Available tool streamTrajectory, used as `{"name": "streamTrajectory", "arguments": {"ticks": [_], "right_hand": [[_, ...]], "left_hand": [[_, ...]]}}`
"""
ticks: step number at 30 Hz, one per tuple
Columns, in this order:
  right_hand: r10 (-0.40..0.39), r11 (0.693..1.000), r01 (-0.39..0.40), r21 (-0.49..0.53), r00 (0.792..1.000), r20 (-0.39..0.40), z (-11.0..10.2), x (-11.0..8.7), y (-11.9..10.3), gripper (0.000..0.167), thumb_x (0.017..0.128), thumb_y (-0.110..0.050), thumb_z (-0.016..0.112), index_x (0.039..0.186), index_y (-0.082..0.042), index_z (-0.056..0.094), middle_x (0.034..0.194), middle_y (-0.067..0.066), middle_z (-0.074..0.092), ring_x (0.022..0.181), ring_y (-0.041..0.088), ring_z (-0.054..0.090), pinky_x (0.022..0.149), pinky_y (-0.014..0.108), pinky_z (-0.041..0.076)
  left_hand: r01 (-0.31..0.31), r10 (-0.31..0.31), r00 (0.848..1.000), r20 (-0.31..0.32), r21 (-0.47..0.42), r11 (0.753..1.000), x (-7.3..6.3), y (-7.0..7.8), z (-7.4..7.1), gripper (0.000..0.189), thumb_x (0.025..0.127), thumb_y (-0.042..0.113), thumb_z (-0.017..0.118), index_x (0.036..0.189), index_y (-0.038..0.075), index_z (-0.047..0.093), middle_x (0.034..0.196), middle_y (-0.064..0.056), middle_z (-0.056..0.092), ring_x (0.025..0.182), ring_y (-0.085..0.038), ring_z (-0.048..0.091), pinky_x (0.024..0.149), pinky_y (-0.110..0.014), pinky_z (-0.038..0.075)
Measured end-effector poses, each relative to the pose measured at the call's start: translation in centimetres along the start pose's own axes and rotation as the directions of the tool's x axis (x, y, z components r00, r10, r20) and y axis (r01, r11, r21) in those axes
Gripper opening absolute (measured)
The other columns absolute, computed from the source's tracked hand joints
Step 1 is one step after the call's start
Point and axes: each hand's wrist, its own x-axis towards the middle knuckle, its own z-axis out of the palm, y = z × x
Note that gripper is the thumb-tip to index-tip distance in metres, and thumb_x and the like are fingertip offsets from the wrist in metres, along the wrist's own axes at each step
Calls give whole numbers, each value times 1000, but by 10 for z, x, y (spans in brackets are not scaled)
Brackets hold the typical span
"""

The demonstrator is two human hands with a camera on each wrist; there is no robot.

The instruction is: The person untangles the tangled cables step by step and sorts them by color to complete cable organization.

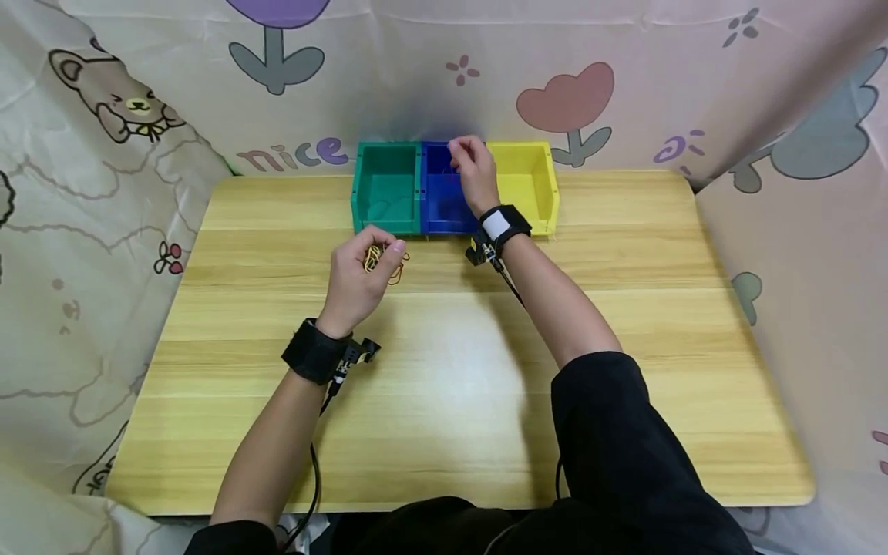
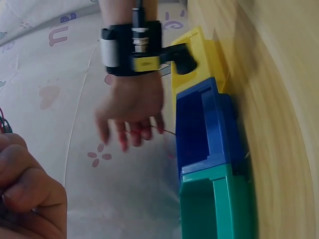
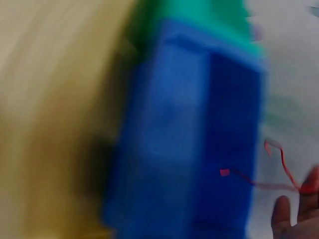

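In the head view, my right hand (image 1: 477,173) is over the blue bin (image 1: 451,212). Its fingers hold a thin red strand (image 3: 271,186), like a wire or cord, seen in the right wrist view with one end hanging in front of the bin's opening. My left hand (image 1: 357,281) is in front of the green bin (image 1: 388,181), fingers curled round a bundle of thin looped yellowish strands (image 1: 375,258). At the edge of the left wrist view, red and dark strands (image 2: 4,122) stick out above that hand. The bundle's inner part is hidden by the fingers.
A yellow bin (image 1: 523,177) joins the blue one on the right, all in a row at the back of the wooden table (image 1: 444,432). Printed cloth (image 1: 416,46) hangs behind and at both sides. Cables (image 1: 315,478) run from the wrist cameras.
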Motion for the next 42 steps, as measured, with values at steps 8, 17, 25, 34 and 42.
{"name": "streamTrajectory", "arguments": {"ticks": [8,17,25,34,42], "right_hand": [[53,912,40,-408,975,213,-1,-12,10,45,104,-28,56,141,-3,57,136,9,62,126,17,55,102,23,41],[53,917,43,-396,972,228,-11,-23,-6,47,104,-27,57,145,-5,54,144,10,57,132,14,52,106,26,40],[11,960,62,-274,966,258,-22,-48,-27,45,103,-23,60,144,-8,55,139,11,60,125,13,56,104,25,43],[-193,972,227,-59,918,347,-25,-109,-65,26,102,-13,61,124,0,67,114,12,70,101,20,67,88,33,52],[-323,936,352,-13,874,363,-26,-138,-82,18,94,-7,71,109,1,72,102,6,72,89,17,66,80,35,54]], "left_hand": [[34,-34,999,4,-3,999,-3,-1,3,16,97,17,62,94,2,66,85,-8,64,73,-18,50,59,-28,36],[13,-13,1000,10,-13,1000,0,1,4,21,98,22,61,94,2,64,87,-5,63,73,-18,49,62,-30,36],[56,-54,998,20,-114,992,0,6,5,22,104,20,53,101,-1,60,76,-7,56,60,-19,49,55,-28,40],[118,-105,993,60,-310,943,4,9,8,37,107,29,33,113,0,56,77,-13,53,52,-22,43,44,-27,38],[87,-81,996,31,-349,933,3,9,15,35,107,25,34,123,0,52,92,-18,55,60,-23,47,47,-29,41]]}}
